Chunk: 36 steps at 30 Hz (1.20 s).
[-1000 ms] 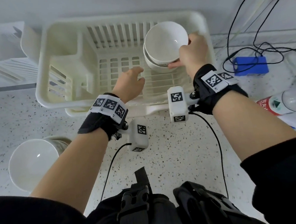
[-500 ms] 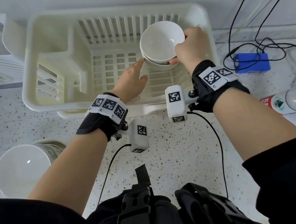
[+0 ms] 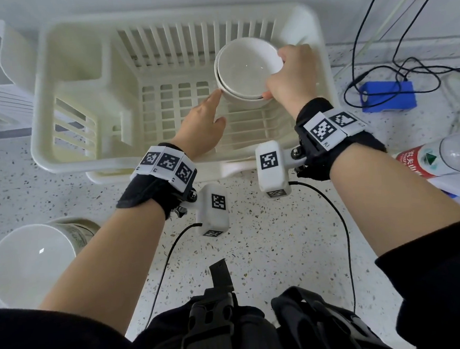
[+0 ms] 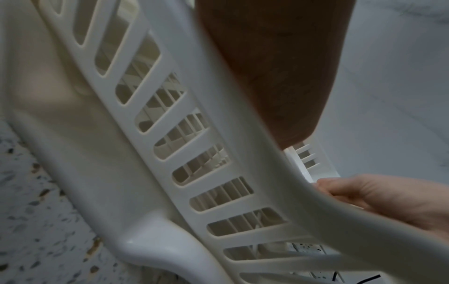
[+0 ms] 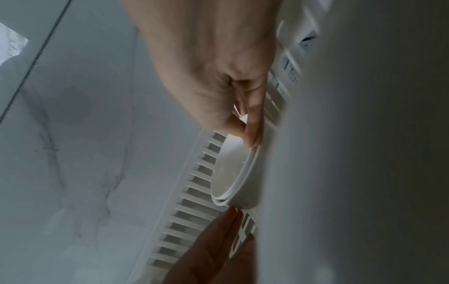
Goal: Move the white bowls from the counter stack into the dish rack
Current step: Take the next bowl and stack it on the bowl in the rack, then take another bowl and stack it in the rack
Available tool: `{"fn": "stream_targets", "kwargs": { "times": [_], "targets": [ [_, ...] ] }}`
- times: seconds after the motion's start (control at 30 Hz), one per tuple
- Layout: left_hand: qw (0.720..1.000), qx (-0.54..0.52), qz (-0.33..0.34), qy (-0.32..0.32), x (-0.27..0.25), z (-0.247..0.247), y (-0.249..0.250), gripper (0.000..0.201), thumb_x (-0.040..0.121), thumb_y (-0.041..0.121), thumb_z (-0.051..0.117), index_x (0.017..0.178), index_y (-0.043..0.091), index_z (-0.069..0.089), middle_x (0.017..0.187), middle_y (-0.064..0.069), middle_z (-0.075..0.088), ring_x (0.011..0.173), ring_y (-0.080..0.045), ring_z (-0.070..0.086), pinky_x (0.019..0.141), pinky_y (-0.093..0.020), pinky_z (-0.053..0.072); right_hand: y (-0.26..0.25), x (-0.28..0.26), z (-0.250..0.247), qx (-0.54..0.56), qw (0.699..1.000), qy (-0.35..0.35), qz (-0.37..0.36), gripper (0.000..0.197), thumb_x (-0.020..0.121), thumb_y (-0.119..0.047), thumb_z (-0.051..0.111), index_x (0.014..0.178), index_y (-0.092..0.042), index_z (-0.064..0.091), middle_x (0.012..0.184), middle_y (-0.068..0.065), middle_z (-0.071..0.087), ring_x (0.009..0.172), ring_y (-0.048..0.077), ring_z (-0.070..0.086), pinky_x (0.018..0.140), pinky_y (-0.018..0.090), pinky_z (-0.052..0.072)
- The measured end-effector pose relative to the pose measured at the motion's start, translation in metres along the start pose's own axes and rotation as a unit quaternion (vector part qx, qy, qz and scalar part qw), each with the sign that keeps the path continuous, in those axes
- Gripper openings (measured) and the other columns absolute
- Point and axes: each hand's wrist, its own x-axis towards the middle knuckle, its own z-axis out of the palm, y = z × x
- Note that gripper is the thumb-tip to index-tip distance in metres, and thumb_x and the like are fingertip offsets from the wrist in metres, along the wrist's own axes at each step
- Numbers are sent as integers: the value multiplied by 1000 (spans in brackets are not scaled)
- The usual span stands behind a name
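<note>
- Right hand (image 3: 293,77) pinches two nested white bowls (image 3: 246,69) by the rim, tilted inside the dish rack (image 3: 59,159).
- Left hand (image 3: 203,127), fingers straight, touches the bowls' far side.
- Remaining counter stack (image 3: 28,262) sits well behind the left wrist.

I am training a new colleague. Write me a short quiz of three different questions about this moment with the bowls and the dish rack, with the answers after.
1. True or false: the right hand pinches the rim of the nested bowls inside the dish rack.
2. What does the left hand do? A) grips the rack's rim B) touches the bowls' side with straight fingers C) lifts the counter stack
3. Fill in: more white bowls wait in the counter stack at the person's ____ side.

Key: 1 true; 2 B; 3 left.
</note>
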Motion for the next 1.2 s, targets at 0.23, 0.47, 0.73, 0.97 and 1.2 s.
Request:
{"fn": "stream_targets", "kwargs": {
  "times": [0.23,0.47,0.73,0.97,1.2],
  "targets": [
    [1000,11,-6,27,-14,-6,5,52,95,9,36,145,11,21,151,-10,33,135,-27,34,108,-36,29,0,-16,-2,48,999,-3,14,53,71,5,60,124,0,56,126,15,49,98,37,66,87,44,57],
    [996,6,-9,92,-62,-15,9,49,95,11,38,143,12,27,149,-12,36,136,-27,35,110,-36,30,-17,-76,-22,159,985,-17,-62,26,84,3,57,107,-3,67,107,5,64,57,14,68,52,22,59],
    [975,-74,1,208,-147,-19,-9,38,92,8,45,129,11,51,137,-5,53,128,-17,45,109,-28,34,-48,-172,-18,225,951,-77,-198,20,89,-7,59,108,-7,66,91,9,73,50,9,67,49,22,57],
    [952,-114,-43,281,-222,-27,-57,34,88,7,48,119,13,60,121,-1,65,115,-11,56,101,-28,44,-79,-239,20,170,934,-230,-216,24,86,-7,66,110,-6,68,96,10,75,71,18,74,59,16,58],
    [928,-131,-116,330,-279,-46,-125,37,87,5,45,119,16,60,126,0,62,120,-17,53,100,-31,44,-107,-289,76,93,937,-295,-162,53,85,-20,69,133,-6,52,127,9,63,108,20,63,97,42,54]
  ]
}}
